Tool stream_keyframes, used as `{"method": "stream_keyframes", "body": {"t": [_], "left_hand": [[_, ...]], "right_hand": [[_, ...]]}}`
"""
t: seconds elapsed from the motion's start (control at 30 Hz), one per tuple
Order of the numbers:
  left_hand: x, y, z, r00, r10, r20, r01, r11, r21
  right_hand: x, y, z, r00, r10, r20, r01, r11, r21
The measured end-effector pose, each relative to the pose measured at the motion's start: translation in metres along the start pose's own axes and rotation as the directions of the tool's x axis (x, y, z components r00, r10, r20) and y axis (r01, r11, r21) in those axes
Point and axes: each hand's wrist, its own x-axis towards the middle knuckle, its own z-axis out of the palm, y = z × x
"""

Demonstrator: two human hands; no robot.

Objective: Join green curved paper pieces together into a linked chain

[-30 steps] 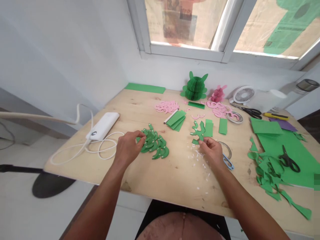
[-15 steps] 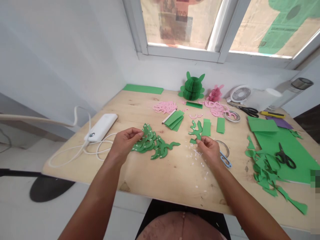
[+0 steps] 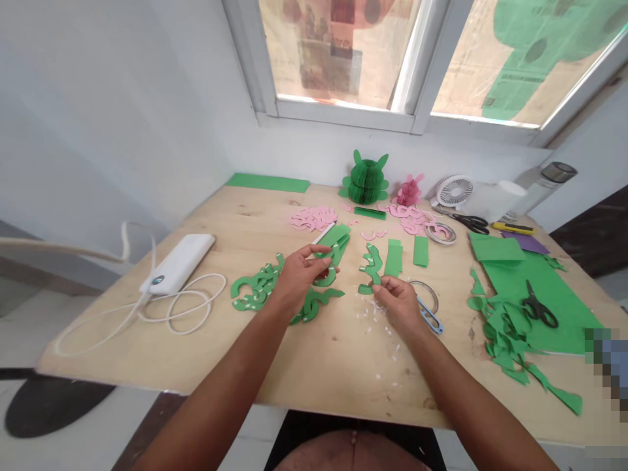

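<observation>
My left hand (image 3: 305, 275) pinches a curved green paper piece (image 3: 326, 277) with small white marks on it. Between thumb and fingers of my right hand (image 3: 400, 299) is the lower end of a wavy green paper cutout (image 3: 371, 265), raised above the table. A heap of similar green paper cutouts (image 3: 255, 286) lies beneath and left of my left hand. Tiny white paper scraps (image 3: 377, 320) are scattered below the right hand. Beside that hand rest a light-blue cutter (image 3: 430, 318) and a grey ring (image 3: 432, 291).
Green paper scraps (image 3: 505, 327), black scissors (image 3: 540, 307) and a green sheet (image 3: 564, 327) fill the right side. Pink cutouts (image 3: 314, 218), a green honeycomb paper figure (image 3: 367, 182) and a small fan (image 3: 454, 191) stand farther back. A white power bank (image 3: 181, 261) with its cable lies left.
My left hand has moved right, away from the heap, with a curved green piece in it. My right hand still holds its wavy cutout. The view has shifted slightly.
</observation>
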Motion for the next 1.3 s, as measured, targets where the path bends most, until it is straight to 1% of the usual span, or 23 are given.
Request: {"method": "stream_keyframes", "body": {"t": [0.03,0.1,0.2,0.3,0.4,0.53,0.63,0.77,0.87,0.97,1.07,1.3], "left_hand": [[0.003,-0.001,0.008,0.999,0.032,-0.004,-0.032,0.999,0.003],[0.009,-0.006,0.023,0.996,0.087,0.027,-0.088,0.996,0.015],[0.016,-0.014,0.039,0.988,0.132,0.082,-0.135,0.990,0.033],[0.019,-0.021,0.045,0.984,0.165,0.062,-0.166,0.986,0.021],[0.020,-0.027,0.044,0.984,0.179,0.028,-0.178,0.983,-0.036],[0.021,-0.031,0.041,0.989,0.133,0.071,-0.118,0.976,-0.181],[0.020,-0.033,0.040,0.992,0.058,0.116,-0.022,0.957,-0.290],[0.018,-0.032,0.040,0.983,-0.031,0.179,0.103,0.906,-0.410],[0.015,-0.031,0.040,0.972,-0.085,0.221,0.179,0.875,-0.451],[0.011,-0.029,0.041,0.953,-0.126,0.276,0.243,0.863,-0.444],[0.008,-0.029,0.044,0.946,-0.135,0.294,0.258,0.863,-0.435],[0.004,-0.032,0.051,0.965,-0.105,0.239,0.193,0.904,-0.382]], "right_hand": [[0.000,0.000,0.000,1.000,0.000,0.002,0.000,1.000,0.017],[0.001,0.001,0.000,1.000,-0.005,-0.009,0.005,0.999,0.053],[0.002,-0.001,0.000,1.000,-0.005,-0.017,0.006,0.996,0.090],[0.001,-0.004,0.001,0.999,-0.003,-0.040,0.008,0.994,0.112],[0.001,-0.007,0.001,0.998,0.009,-0.056,-0.001,0.991,0.133],[0.002,-0.006,0.000,0.997,0.013,-0.073,-0.003,0.992,0.125],[0.003,-0.004,0.000,0.997,0.009,-0.079,0.000,0.994,0.107],[0.003,-0.005,0.000,0.995,0.006,-0.103,0.001,0.998,0.070],[0.004,-0.005,0.001,0.995,-0.005,-0.098,0.009,0.999,0.043],[0.005,-0.003,0.001,0.997,-0.021,-0.080,0.024,0.999,0.030],[0.005,-0.002,0.002,0.995,-0.048,-0.086,0.051,0.998,0.034],[0.002,-0.006,0.006,0.998,-0.039,-0.042,0.040,0.999,0.020]]}}
